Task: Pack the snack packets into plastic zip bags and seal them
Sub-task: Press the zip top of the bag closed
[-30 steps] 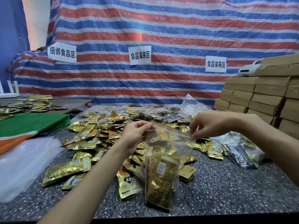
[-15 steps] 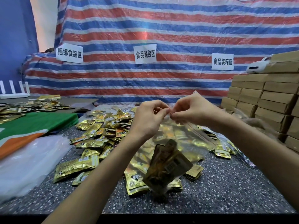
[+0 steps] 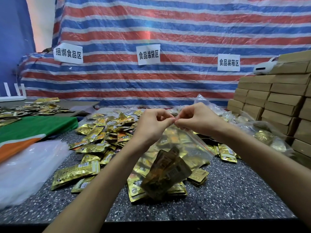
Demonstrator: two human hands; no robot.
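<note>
- The left hand (image 3: 152, 125) pinches the top edge of the bag (image 3: 190, 143) with its thumb and first finger.
- The right hand (image 3: 196, 118) pinches the same edge right next to it, so the fingertips of both hands almost touch.
- The bag is clear and hangs down from the two hands, up in the air over the counter (image 3: 235, 190).
- It hangs tilted, and a thin red line runs along its top edge on the right hand's side.
- A few gold packets (image 3: 166, 174) sit in the low corner of the bag, leaning to one side.
- I cannot tell if the bag's top is shut all the way.
- Under the bag and to its left lies a big pile (image 3: 104, 137) of loose gold packets, spread on the counter.
- More of them lie just right of the bag.
- Far left of the bag is a stack of clear plastic (image 3: 28, 169), and behind that a green and orange cloth (image 3: 33, 126).
- Right of the bag, some full bags (image 3: 262, 135) lie in a heap.
- Past those, well right of the bag, brown boxes (image 3: 277, 105) are stacked high.
- Behind the bag hangs a tarp (image 3: 151, 31) with red, blue and white stripes, and three white signs (image 3: 148, 54) are stuck on it.
</note>
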